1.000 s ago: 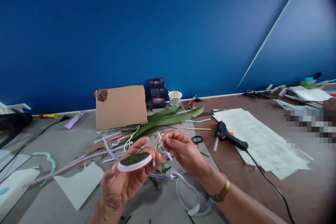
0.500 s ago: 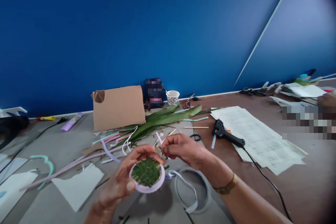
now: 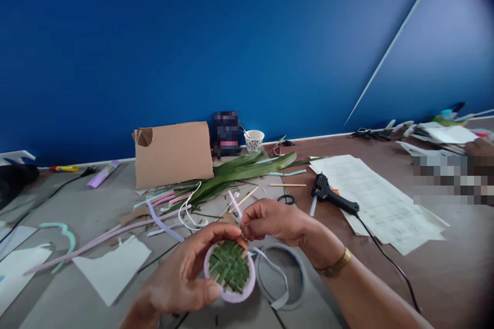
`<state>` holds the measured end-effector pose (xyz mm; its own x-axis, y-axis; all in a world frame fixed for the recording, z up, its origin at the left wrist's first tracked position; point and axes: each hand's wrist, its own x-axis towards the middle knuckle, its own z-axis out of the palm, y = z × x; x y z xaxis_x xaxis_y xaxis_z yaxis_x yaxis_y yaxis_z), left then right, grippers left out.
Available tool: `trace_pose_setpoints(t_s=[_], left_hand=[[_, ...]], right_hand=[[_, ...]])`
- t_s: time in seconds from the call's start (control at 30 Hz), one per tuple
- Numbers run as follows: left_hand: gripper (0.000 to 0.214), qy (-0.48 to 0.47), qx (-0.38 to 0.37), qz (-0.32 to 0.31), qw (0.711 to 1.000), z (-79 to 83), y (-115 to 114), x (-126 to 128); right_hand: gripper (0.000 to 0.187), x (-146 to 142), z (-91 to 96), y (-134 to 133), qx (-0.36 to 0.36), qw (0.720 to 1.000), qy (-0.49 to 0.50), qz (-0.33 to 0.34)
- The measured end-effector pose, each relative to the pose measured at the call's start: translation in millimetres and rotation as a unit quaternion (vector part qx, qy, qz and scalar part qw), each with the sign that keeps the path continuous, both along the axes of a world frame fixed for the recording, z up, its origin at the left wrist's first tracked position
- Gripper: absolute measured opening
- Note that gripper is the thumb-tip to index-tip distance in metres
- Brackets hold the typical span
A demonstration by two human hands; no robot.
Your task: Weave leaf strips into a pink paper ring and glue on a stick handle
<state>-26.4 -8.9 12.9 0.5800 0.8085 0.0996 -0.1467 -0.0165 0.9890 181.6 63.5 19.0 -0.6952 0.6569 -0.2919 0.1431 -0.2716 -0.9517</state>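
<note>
Grip of the left hand [image 3: 187, 270] curves around one green woven disc [image 3: 229, 267], thumb pressed on its near-left edge, fingers over the far side. Right hand [image 3: 276, 221] has a narrow grip, thumb and forefinger drawn together at the disc's far edge; I cannot tell what, if anything, lies between them. Counted around these: one black glue gun [image 3: 335, 196], one patterned cup [image 3: 254, 141], one piece of cardboard [image 3: 173, 157] and one roll of pale ribbon [image 3: 304, 280]; the long green leaves [image 3: 247, 175] overlap too much to count. Held above the counter [image 3: 69, 313], just left of the ribbon roll, the disc tilts its woven face up toward the camera, its lilac rim [image 3: 240, 296] round, nearly equal every way across
</note>
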Motion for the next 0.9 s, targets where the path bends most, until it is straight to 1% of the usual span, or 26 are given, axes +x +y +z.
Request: trace_pose_setpoints(t_s=[0.1,0.17,0.3,0.37,0.7,0.8,0.9], left_hand=[[0.056,0.042,0.005,-0.001,0.999,1.0,-1.7,-0.4],[0.058,0.087,0.004,-0.004,0.996,3.3,-2.5,0.1],[0.061,0.186,0.014,-0.011,0.982,9.0,-2.6,1.4],[0.062,0.211,0.030,-0.013,0.977,10.0,-2.3,1.5],[0.060,0.264,0.067,-0.015,0.962,10.2,-2.8,1.4],[0.059,0.247,0.072,-0.012,0.966,10.9,-2.9,1.5],[0.058,0.227,0.058,-0.013,0.972,12.2,-2.8,2.1]], right_hand=[[0.007,2.1,-2.2,0.8,0.022,0.999,-0.030,0.016],[0.007,3.2,-4.0,1.5,0.038,0.998,-0.049,0.026],[0.010,4.8,-5.9,2.7,0.071,0.993,-0.081,0.042],[0.010,5.4,-5.8,3.2,0.084,0.991,-0.093,0.049],[0.007,8.0,-7.3,4.8,0.120,0.983,-0.115,0.080],[0.009,7.2,-6.6,4.2,0.123,0.983,-0.111,0.082],[0.010,7.4,-3.9,3.7,0.123,0.983,-0.110,0.074]])
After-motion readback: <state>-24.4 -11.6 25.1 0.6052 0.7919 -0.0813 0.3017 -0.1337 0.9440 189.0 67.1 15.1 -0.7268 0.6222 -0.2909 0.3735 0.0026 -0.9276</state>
